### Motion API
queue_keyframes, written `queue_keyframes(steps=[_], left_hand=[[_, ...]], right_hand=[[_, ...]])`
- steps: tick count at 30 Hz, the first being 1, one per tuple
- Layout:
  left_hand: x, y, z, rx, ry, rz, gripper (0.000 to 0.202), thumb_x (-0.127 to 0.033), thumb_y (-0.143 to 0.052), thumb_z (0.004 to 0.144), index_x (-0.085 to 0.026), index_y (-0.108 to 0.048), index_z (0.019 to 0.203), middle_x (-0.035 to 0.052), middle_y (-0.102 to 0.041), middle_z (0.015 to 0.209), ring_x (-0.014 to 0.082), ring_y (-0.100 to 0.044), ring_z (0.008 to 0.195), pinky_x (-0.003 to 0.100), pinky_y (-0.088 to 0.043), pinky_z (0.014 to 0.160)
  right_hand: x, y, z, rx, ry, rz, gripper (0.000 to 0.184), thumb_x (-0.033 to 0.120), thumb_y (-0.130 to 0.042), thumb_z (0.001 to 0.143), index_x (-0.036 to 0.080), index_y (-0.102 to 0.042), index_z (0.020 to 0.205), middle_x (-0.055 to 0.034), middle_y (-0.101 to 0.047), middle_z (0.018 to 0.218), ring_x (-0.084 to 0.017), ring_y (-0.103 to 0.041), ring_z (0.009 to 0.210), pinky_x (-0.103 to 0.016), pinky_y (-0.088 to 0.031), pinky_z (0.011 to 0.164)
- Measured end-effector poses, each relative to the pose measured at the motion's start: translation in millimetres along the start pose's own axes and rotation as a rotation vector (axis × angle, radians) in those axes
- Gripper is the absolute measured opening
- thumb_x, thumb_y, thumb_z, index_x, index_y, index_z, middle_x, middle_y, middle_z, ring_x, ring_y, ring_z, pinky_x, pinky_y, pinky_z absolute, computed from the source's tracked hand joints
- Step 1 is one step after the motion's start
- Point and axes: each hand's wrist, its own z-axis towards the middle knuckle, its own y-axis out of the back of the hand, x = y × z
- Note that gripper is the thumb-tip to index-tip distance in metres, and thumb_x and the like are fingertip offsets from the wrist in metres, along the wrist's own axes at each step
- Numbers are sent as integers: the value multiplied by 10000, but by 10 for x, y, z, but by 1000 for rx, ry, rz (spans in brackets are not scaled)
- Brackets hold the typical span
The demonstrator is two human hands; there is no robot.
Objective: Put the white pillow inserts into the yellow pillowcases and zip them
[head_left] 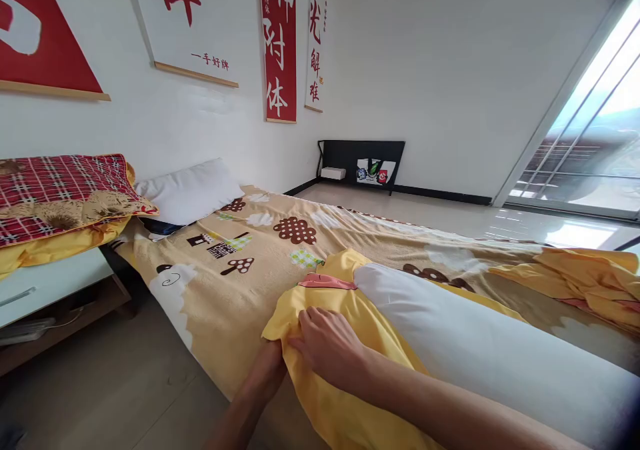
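A white pillow [480,343] lies across the near side of the bed, partly inside a yellow pillowcase [330,297]. My right hand [327,347] rests on top of the yellow pillowcase with its fingers curled into the fabric near the corner. My left hand [273,363] reaches under the edge of the same pillowcase; its fingers are hidden beneath the cloth. The open end of the case shows a pink lining [327,281].
The bed carries a tan patterned cover [240,270]. A second white pillow [193,190] lies at its head by the wall. A red plaid pillow [60,193] sits on a white side table [45,283] at left. Crumpled yellow bedding [585,277] lies at right. A black shelf [360,160] stands in the corner.
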Motion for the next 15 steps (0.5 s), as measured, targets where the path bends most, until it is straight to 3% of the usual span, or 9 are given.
queue_keyframes(steps=[4,8,12,15], left_hand=[[45,-14,32,-39,13,-144,416,-230,-750,654,-136,-681,1053,78,-710,924,276,-612,1047,362,-472,942],[121,50,113,23,96,-301,297,-164,-661,731,-144,-696,1025,69,-698,789,262,-622,1031,363,-468,966],[158,54,138,8,134,-334,325,-214,-601,807,-175,-663,1124,75,-703,830,261,-613,1063,381,-455,992],[160,16,105,-32,187,-280,351,-328,-548,857,-153,-650,1144,99,-704,870,284,-609,1073,418,-453,996]], right_hand=[[-63,-168,41,-30,25,-25,164,267,-486,927,149,-594,888,-78,-664,854,-201,-619,743,-301,-354,605],[-85,-233,-43,-17,91,-60,208,210,-415,952,159,-594,859,-59,-664,797,-169,-590,655,-315,-296,558],[-96,-199,-136,15,85,-23,166,214,-458,942,163,-605,885,-47,-681,822,-156,-586,651,-313,-271,546],[-154,-45,-109,85,108,93,180,277,-512,925,175,-613,815,-26,-687,794,-140,-584,650,-282,-283,551]])
